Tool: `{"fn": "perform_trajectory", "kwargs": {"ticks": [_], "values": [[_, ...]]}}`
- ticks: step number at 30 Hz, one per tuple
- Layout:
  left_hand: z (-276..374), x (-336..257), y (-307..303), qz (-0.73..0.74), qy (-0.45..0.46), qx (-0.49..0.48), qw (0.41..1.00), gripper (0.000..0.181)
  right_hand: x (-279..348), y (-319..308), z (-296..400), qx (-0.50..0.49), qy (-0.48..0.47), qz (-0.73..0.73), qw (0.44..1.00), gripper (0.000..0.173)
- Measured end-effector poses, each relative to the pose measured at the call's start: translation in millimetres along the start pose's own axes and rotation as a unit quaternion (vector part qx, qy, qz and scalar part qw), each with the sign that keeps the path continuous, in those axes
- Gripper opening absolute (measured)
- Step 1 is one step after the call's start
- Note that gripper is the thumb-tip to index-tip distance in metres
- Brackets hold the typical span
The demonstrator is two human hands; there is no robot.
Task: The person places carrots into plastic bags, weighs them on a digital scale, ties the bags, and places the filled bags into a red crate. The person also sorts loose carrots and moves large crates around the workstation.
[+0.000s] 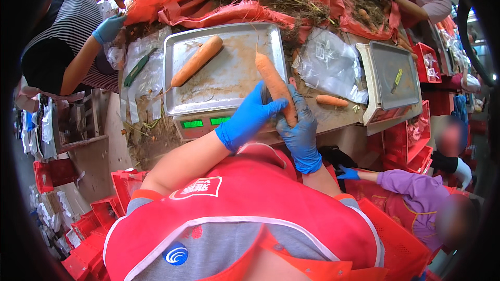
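Observation:
Both my hands, in blue gloves, hold one large carrot [273,76] over the near right edge of a metal weighing pan [242,62]. My left hand [254,111] touches its side with thumb and fingers. Around its lower end my right hand [299,128] is closed, its glove soiled. The carrot's thin root tip points away from me. Another carrot [199,60] lies slantwise on the left of the pan. Below the pan, the scale shows lit green displays [192,123]. A smaller carrot [332,100] lies on the table to the right.
A green-handled knife [138,69] lies on plastic bags at left. More clear bags [332,62] and a second scale pan [394,78] with a yellow cutter [397,80] are at right. Red sacking [234,11] borders the far side. Co-workers stand at left, far right and lower right.

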State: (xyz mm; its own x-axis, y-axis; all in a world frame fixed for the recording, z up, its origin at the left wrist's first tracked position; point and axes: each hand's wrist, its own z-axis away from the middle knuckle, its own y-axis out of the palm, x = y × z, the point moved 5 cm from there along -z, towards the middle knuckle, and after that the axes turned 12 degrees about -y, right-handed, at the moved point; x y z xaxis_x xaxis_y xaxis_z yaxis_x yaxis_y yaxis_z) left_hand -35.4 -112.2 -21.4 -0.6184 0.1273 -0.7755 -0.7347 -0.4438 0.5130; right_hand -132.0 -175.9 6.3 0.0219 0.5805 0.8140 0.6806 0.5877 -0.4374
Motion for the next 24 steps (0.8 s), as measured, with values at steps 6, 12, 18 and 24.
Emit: {"fn": "perform_trajectory", "kwargs": {"ticks": [6, 12, 18, 24], "values": [[-7.1, 5.1, -13.4, 0.112, -0.065, -0.004, 0.992, 0.041, 8.5, 6.7, 1.4, 0.017, -0.031, 0.086, 0.996, 0.056], [3.8, -8.9, -34.6, -0.054, 0.017, -0.07, 0.996, 0.047, -32.1, 14.1, 7.5, 0.016, 0.166, -0.315, 0.934, 0.046], [30.5, -67.6, 3.3, -0.697, 0.323, -0.211, 0.605, 0.063, -46.4, 9.4, 13.4, 0.039, 0.334, -0.43, 0.838, 0.036], [15.8, -32.0, -19.9, -0.706, 0.152, -0.095, 0.685, 0.042, -58.6, -13.9, 8.1, 0.001, 0.318, -0.361, 0.877, 0.038]]}}
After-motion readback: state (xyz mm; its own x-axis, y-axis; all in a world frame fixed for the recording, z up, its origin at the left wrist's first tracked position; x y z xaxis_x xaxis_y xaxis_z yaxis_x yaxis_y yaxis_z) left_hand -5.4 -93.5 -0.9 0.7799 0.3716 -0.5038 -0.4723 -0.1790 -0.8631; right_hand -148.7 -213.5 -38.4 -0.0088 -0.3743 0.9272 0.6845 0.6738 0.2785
